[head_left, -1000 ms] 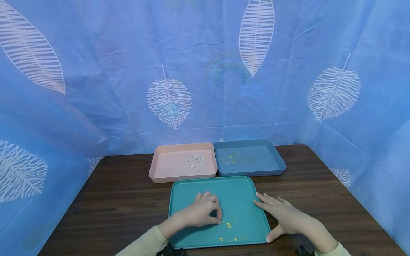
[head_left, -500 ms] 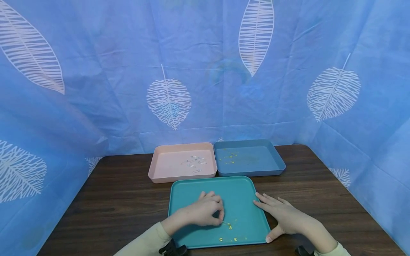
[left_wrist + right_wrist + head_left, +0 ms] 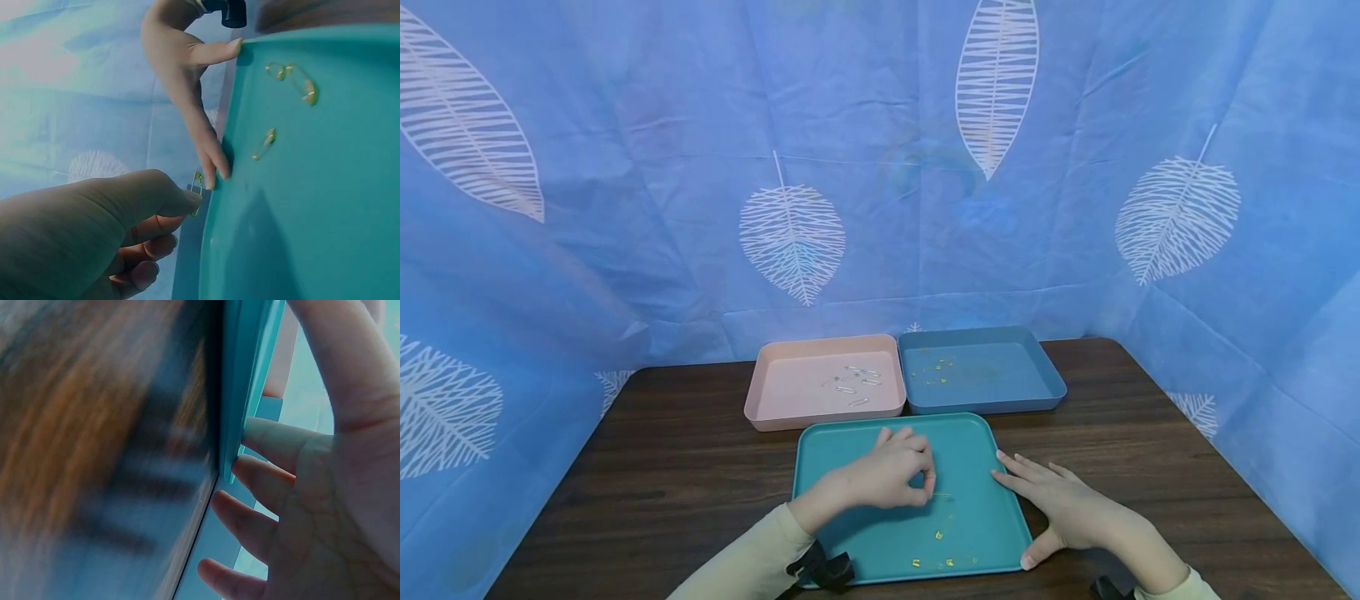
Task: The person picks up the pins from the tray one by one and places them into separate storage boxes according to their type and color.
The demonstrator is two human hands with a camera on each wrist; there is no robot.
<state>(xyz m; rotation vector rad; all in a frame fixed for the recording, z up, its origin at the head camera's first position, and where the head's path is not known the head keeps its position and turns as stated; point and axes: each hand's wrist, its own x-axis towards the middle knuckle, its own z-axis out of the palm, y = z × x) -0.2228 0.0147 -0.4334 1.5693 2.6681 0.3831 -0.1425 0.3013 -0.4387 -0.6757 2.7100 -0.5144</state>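
Note:
My left hand (image 3: 891, 473) pinches a gold safety pin (image 3: 197, 182) between thumb and index finger, above the teal tray (image 3: 966, 442). In the left wrist view, the pin stands up out of the fingertips, near the tray's rim. Three more gold pins lie in that tray; one safety pin (image 3: 264, 144) is set apart from a closer pair (image 3: 304, 86). My right hand (image 3: 1067, 504) rests at the tray's right edge, fingers spread straight and thumb at the near corner. The right wrist view has its fingertips (image 3: 253, 467) right at the teal rim.
Behind the teal tray, a pink tray (image 3: 790, 397) holds several silver safety pins (image 3: 859, 379). Beside it on the right, a blue tray (image 3: 1011, 379) has several gold pins (image 3: 940, 367) at its left side. All stand on a dark wooden table (image 3: 700, 467), with a leaf-print curtain (image 3: 865, 250) behind.
My left hand has lifted a gold safety pin off the cluster in the teal tray and moved away from me and slightly right. The right hand has stayed at the tray's edge.

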